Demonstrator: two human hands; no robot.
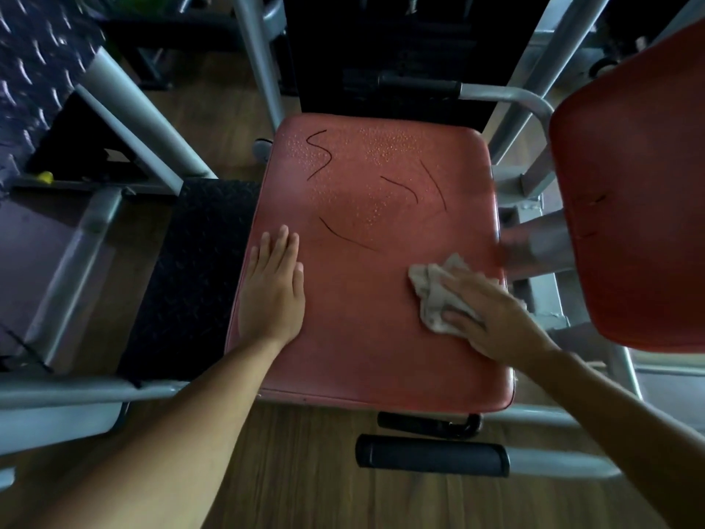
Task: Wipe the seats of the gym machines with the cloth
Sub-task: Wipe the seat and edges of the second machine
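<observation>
A red padded seat (pixel 366 318) of a gym machine fills the middle of the head view. Dark pen-like lines and small water droplets mark its far half. My left hand (pixel 272 290) lies flat on the seat's left side, fingers straight and together. My right hand (pixel 492 315) presses a crumpled grey-beige cloth (pixel 433 288) onto the seat near its right edge, fingers spread over the cloth, most of which shows to the left of the fingers.
A second red pad (pixel 633 208) stands at the right, higher than the seat. Grey steel frame tubes (pixel 263 59) surround the seat. Black foam handles (pixel 431 456) lie below its near edge. A black textured step (pixel 194 269) sits left. The floor is wood-patterned.
</observation>
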